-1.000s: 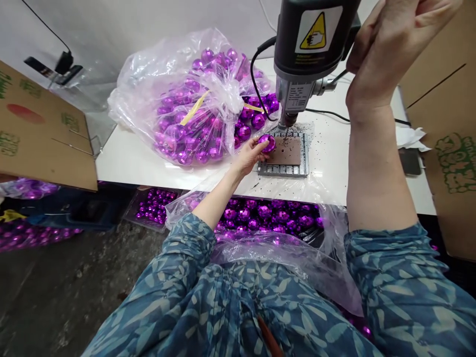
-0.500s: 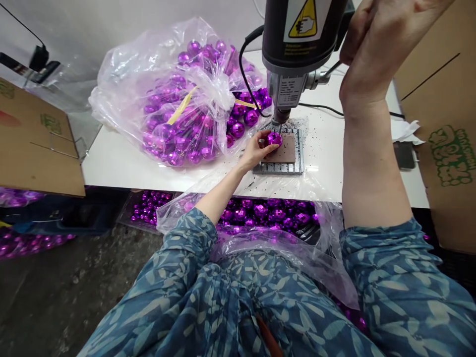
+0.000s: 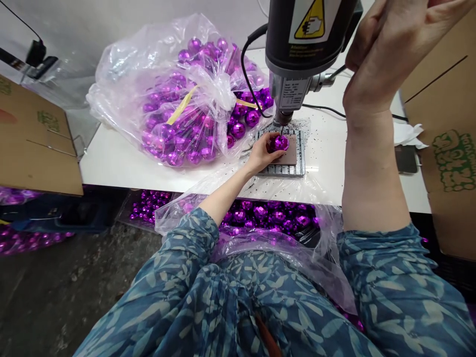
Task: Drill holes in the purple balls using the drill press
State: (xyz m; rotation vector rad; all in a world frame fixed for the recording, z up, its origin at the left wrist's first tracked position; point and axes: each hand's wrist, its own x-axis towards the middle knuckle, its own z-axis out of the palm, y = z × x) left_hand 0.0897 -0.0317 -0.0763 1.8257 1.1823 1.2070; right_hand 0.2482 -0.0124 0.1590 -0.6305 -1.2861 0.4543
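Observation:
My left hand [image 3: 265, 152] pinches a shiny purple faceted disco ball [image 3: 280, 143] between thumb and fingers. The ball rests on a brown board [image 3: 291, 157] atop the slotted metal base [image 3: 300, 169] of a drill press [image 3: 297, 74]. Directly over the ball is the thin drill bit [image 3: 281, 131], its tip at or touching the top; exact contact is hard to tell. Up at the right, my right hand [image 3: 386, 44] is closed around the press's lever [image 3: 337, 72], whose grip is hidden by the fingers.
A tied clear plastic bag [image 3: 122, 84] of purple balls stands left on the white table [image 3: 111, 153]. Below the table edge, an open bag holds more balls [image 3: 260, 212]. Cardboard boxes [image 3: 455, 124] flank the table. Dark shavings, a black cable [image 3: 243, 64] and a phone-like object [image 3: 407, 159] are there.
My left hand has shifted the disco ball slightly right on the board, to beneath the drill bit. My right hand stays on the lever. The whole view has moved a little.

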